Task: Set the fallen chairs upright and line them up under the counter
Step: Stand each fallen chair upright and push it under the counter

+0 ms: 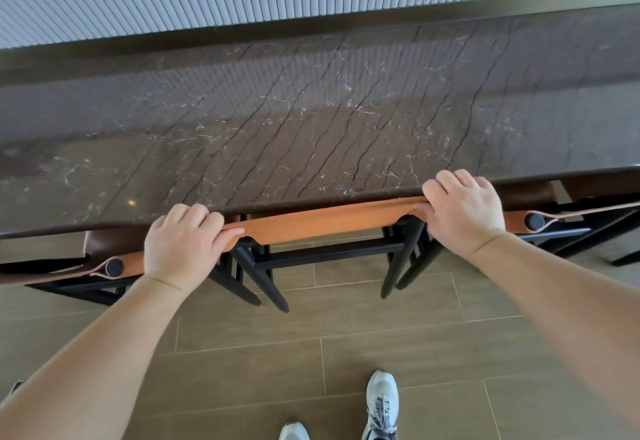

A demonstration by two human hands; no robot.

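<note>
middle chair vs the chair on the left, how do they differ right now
Both hands, left hand and right hand, grip the middle chair's tan backrest; nothing touches the left chair. The middle chair shows its full backrest strip and black legs; the left chair is cut off by the frame edge. Both stand upright, tucked against the marble counter, with matching tan leather and black frames.

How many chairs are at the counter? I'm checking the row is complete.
3: the middle chair, gripped by the left hand and right hand; the left chair; the right chair. More may be out of view.
</note>
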